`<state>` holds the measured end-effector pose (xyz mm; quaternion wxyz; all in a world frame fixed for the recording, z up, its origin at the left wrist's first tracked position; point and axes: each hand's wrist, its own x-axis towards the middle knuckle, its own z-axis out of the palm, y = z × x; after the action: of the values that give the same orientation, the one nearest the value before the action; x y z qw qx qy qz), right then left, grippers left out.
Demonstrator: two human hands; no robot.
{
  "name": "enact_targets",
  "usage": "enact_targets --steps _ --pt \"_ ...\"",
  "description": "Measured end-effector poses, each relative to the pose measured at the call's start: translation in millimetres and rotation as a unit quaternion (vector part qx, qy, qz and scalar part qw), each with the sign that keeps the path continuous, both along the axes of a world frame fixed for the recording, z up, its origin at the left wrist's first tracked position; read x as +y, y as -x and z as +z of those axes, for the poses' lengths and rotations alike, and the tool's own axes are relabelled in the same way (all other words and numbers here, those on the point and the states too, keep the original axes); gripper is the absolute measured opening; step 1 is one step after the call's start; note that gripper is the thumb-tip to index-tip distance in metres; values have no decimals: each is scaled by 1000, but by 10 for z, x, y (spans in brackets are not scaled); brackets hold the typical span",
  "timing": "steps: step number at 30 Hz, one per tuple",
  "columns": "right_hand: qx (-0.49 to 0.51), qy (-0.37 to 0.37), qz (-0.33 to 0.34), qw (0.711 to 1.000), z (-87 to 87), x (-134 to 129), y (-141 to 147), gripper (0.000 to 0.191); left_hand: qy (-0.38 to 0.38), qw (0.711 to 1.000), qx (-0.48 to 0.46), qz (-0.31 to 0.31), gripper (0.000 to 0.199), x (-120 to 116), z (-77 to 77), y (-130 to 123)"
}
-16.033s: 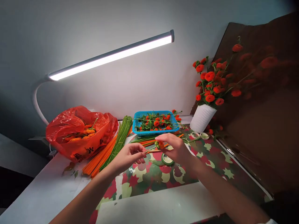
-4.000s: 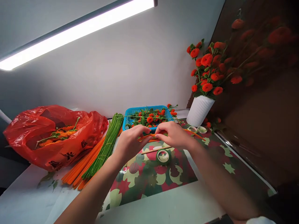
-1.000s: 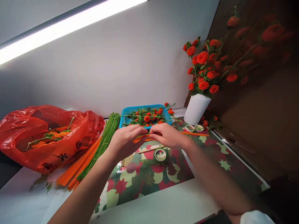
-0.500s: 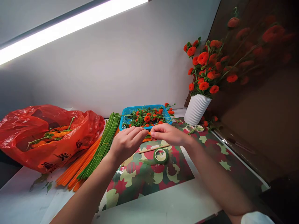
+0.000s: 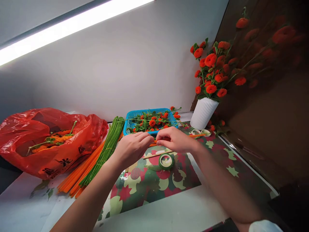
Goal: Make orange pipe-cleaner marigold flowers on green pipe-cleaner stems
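Observation:
An orange pipe cleaner (image 5: pixel 197 135) runs between my two hands, its free end reaching out to the right past my right wrist. My left hand (image 5: pixel 134 145) is closed, back of the hand towards me, fingertips on the pipe cleaner. Close beside it, my right hand (image 5: pixel 175 139) pinches the same pipe cleaner between thumb and fingers. The fingers hide part of it. Below the hands lie a thin wooden stick (image 5: pixel 154 155) and a roll of green tape (image 5: pixel 166 161). Just behind them stands a blue basket (image 5: pixel 126 125) holding several red-orange flowers (image 5: pixel 152 123) with green stems.
At the left sits a red plastic bag (image 5: pixel 91 129) with orange and green pieces inside. Bundles of green pipe cleaners (image 5: pixel 103 158) and orange pipe cleaners (image 5: pixel 79 174) lie beside it. A white ribbed vase (image 5: pixel 204 112) of red flowers stands back right, beside a dark reflective panel (image 5: pixel 265 106).
The orange pipe cleaner's end now shows to the right of my right hand. My right hand's fingers have bent and lifted slightly; my left hand has barely moved.

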<state>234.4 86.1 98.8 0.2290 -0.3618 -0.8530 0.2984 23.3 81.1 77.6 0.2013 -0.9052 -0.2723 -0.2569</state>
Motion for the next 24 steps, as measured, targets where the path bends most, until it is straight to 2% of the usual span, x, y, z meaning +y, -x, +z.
enact_targets --steps 3,7,15,20,24 --pt "-82 -74 -21 994 -6 -40 28 16 75 997 15 18 25 6 -13 -10" --pt "-132 -79 -26 988 -19 -44 53 18 160 987 -7 13 23 28 -21 -17" --pt "-76 133 26 988 47 13 -31 22 162 986 -31 31 12 -8 7 -32" --pt "-51 180 34 982 83 14 -56 21 122 992 -20 -2 11 -35 7 -43" --pt "-42 194 20 980 92 8 -52 22 117 993 -16 -3 15 -43 9 -57"
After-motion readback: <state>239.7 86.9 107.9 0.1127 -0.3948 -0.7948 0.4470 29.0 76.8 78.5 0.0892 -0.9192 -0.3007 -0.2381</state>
